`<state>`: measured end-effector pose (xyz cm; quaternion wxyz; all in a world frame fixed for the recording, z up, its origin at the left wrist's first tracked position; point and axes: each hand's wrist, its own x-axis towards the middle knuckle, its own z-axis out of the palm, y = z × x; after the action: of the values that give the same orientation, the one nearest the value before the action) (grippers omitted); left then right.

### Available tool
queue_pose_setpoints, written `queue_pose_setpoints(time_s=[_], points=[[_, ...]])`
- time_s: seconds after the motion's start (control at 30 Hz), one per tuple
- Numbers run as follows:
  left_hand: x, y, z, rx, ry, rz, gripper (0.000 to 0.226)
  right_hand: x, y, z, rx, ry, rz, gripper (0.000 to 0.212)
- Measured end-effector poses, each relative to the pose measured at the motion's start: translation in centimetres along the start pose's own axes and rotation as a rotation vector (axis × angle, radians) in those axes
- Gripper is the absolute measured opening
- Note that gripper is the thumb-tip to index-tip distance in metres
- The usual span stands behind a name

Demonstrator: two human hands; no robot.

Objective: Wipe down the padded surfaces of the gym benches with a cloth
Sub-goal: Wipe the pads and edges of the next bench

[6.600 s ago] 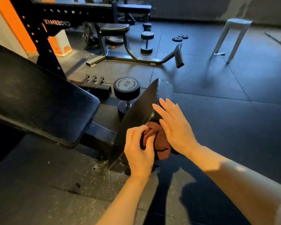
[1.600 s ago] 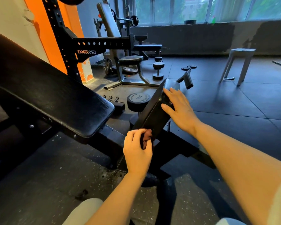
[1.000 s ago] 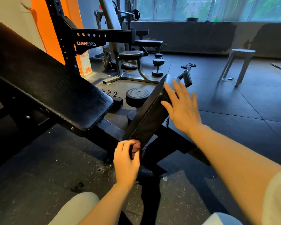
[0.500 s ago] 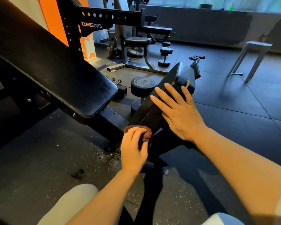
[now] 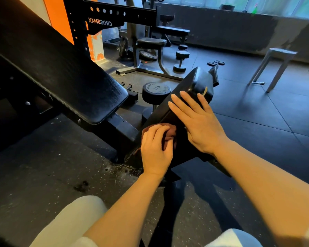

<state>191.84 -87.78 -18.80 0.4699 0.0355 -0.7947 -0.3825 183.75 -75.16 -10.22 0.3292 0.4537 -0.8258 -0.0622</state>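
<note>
The bench's small black seat pad [image 5: 198,81] tilts up and away from me at the centre. My left hand [image 5: 155,148] grips a bunched brown cloth [image 5: 170,133] against the pad's near lower end. My right hand [image 5: 194,120] lies flat on the pad's right side, fingers straight and spread. The long black backrest pad [image 5: 61,68] slopes up to the left. Most of the cloth is hidden under my left fingers.
A dumbbell [image 5: 156,90] stands just behind the seat pad. A black rack with an orange post [image 5: 103,16] rises at the back left. Another bench [image 5: 150,43], more dumbbells [image 5: 181,59] and a white stool [image 5: 275,63] stand further off. My knees [image 5: 75,220] show at the bottom.
My left hand with the cloth slid down the pad's edge, then came back up onto its lower end. My right hand moved down from the pad's top to its middle.
</note>
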Motion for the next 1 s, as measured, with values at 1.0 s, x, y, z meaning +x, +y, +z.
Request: queue_pose_setpoints(time_s=[1.0], points=[[-5.0, -7.4, -3.9, 0.078, -0.155, -0.075, 0.035, 1.5, -5.7, 2.0, -0.181, -0.121, -0.140, 0.097]])
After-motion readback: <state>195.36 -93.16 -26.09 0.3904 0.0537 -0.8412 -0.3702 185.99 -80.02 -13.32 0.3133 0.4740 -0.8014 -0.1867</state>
